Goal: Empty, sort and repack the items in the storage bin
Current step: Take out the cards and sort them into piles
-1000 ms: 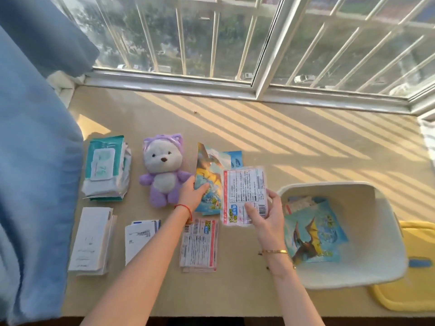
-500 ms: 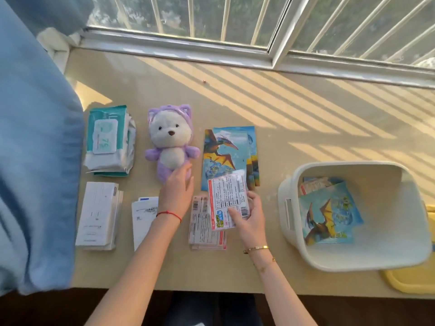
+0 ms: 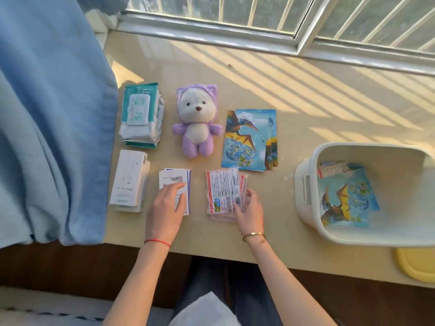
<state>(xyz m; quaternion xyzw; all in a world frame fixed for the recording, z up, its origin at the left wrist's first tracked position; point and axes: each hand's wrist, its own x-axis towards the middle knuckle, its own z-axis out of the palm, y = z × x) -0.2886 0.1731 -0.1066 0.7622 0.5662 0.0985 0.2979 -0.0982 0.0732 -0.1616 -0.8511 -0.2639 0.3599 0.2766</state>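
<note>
Once airborne, packet atop stack.

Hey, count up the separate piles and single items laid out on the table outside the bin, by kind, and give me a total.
Wet wipe packs: 1 pile
Plush bear: 1
Dinosaur packets: 1 pile
White boxes: 1 pile
White-and-blue packets: 1 pile
Red-edged label packets: 1 pile
Total: 6
</note>
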